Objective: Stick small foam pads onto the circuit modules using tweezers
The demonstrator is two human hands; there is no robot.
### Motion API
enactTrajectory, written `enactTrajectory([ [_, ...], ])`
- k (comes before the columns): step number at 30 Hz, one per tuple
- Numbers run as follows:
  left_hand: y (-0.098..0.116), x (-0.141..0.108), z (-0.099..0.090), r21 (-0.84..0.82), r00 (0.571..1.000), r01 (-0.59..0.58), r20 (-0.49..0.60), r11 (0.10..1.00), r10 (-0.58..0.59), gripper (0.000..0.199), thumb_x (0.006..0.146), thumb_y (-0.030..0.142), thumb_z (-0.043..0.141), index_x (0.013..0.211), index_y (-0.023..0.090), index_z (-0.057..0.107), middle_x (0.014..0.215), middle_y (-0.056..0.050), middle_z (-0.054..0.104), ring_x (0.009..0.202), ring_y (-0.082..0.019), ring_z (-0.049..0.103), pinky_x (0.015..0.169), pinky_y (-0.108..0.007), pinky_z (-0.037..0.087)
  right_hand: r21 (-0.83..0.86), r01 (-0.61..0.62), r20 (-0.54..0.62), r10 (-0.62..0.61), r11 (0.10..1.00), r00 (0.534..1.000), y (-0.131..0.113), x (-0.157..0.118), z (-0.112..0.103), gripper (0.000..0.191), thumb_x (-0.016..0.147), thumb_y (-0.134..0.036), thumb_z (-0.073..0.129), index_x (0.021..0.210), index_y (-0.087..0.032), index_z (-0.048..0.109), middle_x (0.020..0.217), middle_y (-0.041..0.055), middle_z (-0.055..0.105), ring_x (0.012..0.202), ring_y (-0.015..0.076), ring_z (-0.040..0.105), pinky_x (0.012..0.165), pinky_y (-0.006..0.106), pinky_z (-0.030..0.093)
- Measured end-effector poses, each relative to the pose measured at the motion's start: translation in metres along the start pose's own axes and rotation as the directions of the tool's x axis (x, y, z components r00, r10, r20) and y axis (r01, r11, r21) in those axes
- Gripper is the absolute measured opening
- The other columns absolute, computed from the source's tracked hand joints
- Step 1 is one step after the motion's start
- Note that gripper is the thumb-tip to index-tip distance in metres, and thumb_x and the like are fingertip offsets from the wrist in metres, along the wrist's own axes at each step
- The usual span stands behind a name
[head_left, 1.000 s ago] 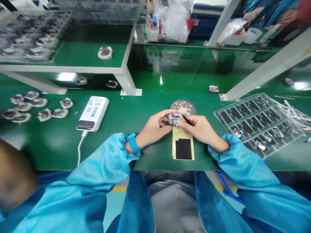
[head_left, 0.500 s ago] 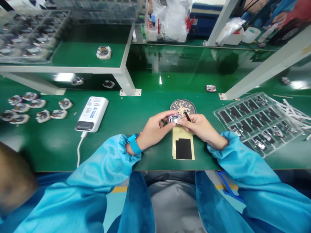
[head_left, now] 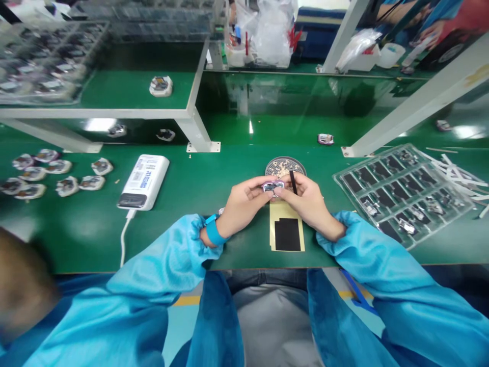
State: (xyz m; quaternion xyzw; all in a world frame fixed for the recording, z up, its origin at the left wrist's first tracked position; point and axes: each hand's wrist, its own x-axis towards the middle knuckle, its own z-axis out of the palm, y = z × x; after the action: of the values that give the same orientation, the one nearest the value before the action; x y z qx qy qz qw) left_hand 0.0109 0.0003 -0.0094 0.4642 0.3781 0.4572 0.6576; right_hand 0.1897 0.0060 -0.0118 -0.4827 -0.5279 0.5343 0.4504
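A small purple-rimmed device housing (head_left: 273, 187) with electronic parts inside is held between both hands above the bench. My left hand (head_left: 246, 202) is closed around its left side, thumb on the front edge. My right hand (head_left: 305, 199) pinches its right side, with the thumb on its face. A thin black stick-like tool (head_left: 293, 182) stands out between the fingers of the right hand. Below the hands lies yellow backing paper (head_left: 272, 224) with a black rectangular sheet (head_left: 288, 234) on it. Behind them is a round dish (head_left: 286, 165) of small tan bits, partly hidden.
A white power bank (head_left: 143, 182) with a cable lies at left, beside several housings (head_left: 92, 182). A clear tray (head_left: 405, 196) of parts sits at right near white strips (head_left: 454, 176). Metal shelf legs (head_left: 194, 130) rise behind. Another person's head (head_left: 23, 285) is at lower left.
My right hand has shifted slightly left and its thumb presses the housing. The black tool has turned more upright. The white piece seen on the housing no longer shows.
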Motion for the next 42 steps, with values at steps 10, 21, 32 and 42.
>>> enactTrajectory([
  [10,-0.011,-0.002,-0.001,0.475,0.978,-0.179,-0.010,0.862,0.209,0.025,0.093,0.026,0.066,0.115,0.017,0.072,0.103,-0.007,0.068,0.082,-0.013,0.063,0.072,-0.026,0.052,-0.187,0.040,-0.082,-0.056,0.982,0.995,-0.001,0.002,0.003,0.038,0.071,-0.051,0.085,0.078,-0.016,0.071,0.072,0.0029,0.067,0.061,0.0125,0.054,0.059,0.029,0.042],
  [21,-0.012,0.004,0.002,0.438,0.960,-0.205,-0.085,0.875,0.268,0.023,0.091,0.026,0.068,0.111,0.015,0.074,0.090,-0.005,0.064,0.075,-0.012,0.059,0.067,-0.026,0.050,-0.122,0.085,-0.027,-0.089,0.989,0.996,-0.002,0.009,0.007,0.038,0.072,-0.051,0.085,0.077,-0.016,0.071,0.072,0.0022,0.067,0.063,0.0125,0.054,0.060,0.027,0.042],
  [32,-0.011,0.003,-0.007,0.608,0.959,-0.222,-0.007,0.763,0.285,0.025,0.091,0.019,0.065,0.113,0.018,0.075,0.087,-0.003,0.060,0.073,-0.011,0.057,0.065,-0.025,0.049,-0.469,0.282,-0.035,-0.337,0.837,0.941,-0.011,0.010,-0.022,0.021,0.093,-0.037,0.068,0.086,-0.019,0.074,0.081,0.0029,0.070,0.071,0.0150,0.059,0.068,0.030,0.048],
  [42,-0.008,0.000,-0.007,0.711,0.927,-0.306,0.070,0.633,0.369,0.025,0.092,0.015,0.062,0.114,0.020,0.074,0.082,-0.002,0.056,0.074,-0.012,0.053,0.066,-0.025,0.045,-0.459,0.608,0.253,-0.561,0.647,0.788,-0.005,0.008,-0.022,0.011,0.086,-0.024,0.076,0.098,-0.022,0.076,0.090,0.0048,0.067,0.082,0.0163,0.064,0.070,0.031,0.053],
])
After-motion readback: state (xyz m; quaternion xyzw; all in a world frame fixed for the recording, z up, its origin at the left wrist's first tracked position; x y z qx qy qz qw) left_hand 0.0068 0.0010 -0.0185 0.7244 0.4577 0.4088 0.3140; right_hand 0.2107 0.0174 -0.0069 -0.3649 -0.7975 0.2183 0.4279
